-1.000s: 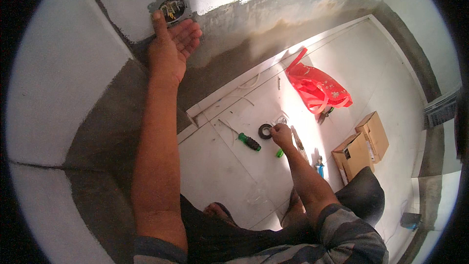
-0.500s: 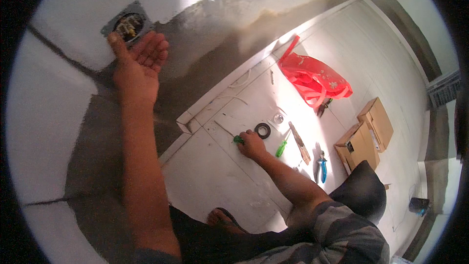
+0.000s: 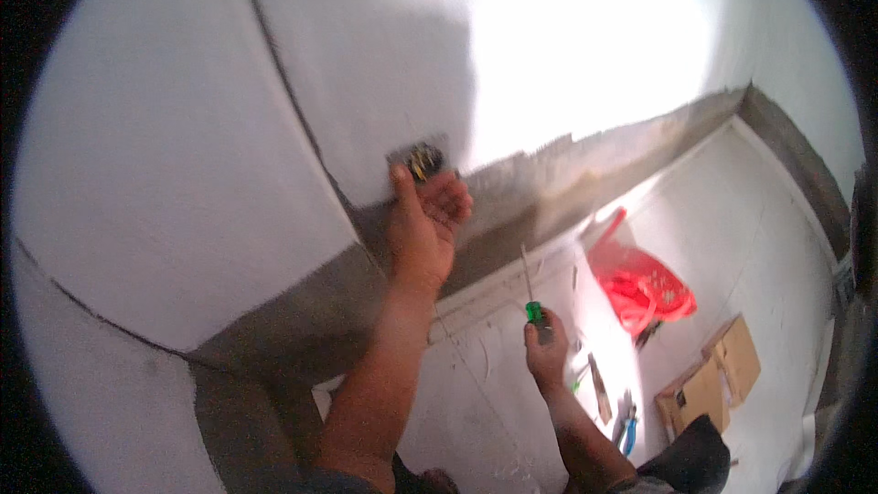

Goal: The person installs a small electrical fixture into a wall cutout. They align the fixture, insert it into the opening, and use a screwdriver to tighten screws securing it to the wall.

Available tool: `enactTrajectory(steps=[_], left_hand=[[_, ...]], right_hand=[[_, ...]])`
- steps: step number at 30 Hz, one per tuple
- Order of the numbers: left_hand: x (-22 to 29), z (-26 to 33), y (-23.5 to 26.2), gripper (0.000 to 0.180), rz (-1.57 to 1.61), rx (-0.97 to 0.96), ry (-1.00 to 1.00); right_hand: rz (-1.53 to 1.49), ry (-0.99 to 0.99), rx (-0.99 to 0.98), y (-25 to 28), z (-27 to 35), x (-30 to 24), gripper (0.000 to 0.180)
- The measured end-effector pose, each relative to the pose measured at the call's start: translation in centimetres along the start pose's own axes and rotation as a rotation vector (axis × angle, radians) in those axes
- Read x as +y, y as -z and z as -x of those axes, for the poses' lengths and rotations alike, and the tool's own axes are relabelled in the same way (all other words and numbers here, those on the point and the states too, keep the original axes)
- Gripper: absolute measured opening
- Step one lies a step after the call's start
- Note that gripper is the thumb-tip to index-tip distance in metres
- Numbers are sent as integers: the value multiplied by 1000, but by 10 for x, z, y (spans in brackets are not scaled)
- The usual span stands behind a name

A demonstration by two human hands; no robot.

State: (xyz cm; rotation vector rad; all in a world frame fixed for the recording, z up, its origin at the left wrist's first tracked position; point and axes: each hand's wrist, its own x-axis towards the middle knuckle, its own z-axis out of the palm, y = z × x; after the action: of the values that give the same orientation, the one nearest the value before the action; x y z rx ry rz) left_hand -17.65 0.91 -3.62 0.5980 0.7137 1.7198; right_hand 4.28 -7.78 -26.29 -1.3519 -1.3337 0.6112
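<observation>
A round electrical outlet box [image 3: 425,163] with yellowish metal parts or wires is set in the wall, with a grey square patch around it. My left hand [image 3: 422,236] is cupped at its lower side, palm up. The thumb reaches the box's left edge, and the other fingers curl loosely below it, apart from the thumb. A screwdriver [image 3: 533,312] with a green handle is in my right hand [image 3: 547,355]. Its long shaft points up toward the wall, off the floor.
On the tiled floor lie a red bag [image 3: 645,288], blue-handled pliers [image 3: 628,430], a wooden-looking stick [image 3: 599,389] and two cardboard boxes [image 3: 700,398]. A ledge runs along the wall's base. Bright light falls across the wall [image 3: 585,46].
My right hand has lifted the screwdriver off the floor and turned its tip upward. The view has swung toward the wall. My left hand stays at the outlet box.
</observation>
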Motion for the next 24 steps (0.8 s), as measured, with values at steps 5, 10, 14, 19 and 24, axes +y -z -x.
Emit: enactTrajectory(steps=[5,10,14,19,24], left_hand=[[-2,6,-30,59,356,42,-16],[6,12,-35,62,454,16,-43],[5,10,-33,62,474,3,-15],[4,8,-27,62,475,-65,-26],[6,7,-25,64,446,9,12]], right_hand=[[-76,426,30,53,-65,-179,41],[120,707,-61,68,-62,-255,40],[146,720,-100,60,-61,-265,41],[125,734,-106,52,-55,-268,39],[139,745,-109,48,-58,-270,36]])
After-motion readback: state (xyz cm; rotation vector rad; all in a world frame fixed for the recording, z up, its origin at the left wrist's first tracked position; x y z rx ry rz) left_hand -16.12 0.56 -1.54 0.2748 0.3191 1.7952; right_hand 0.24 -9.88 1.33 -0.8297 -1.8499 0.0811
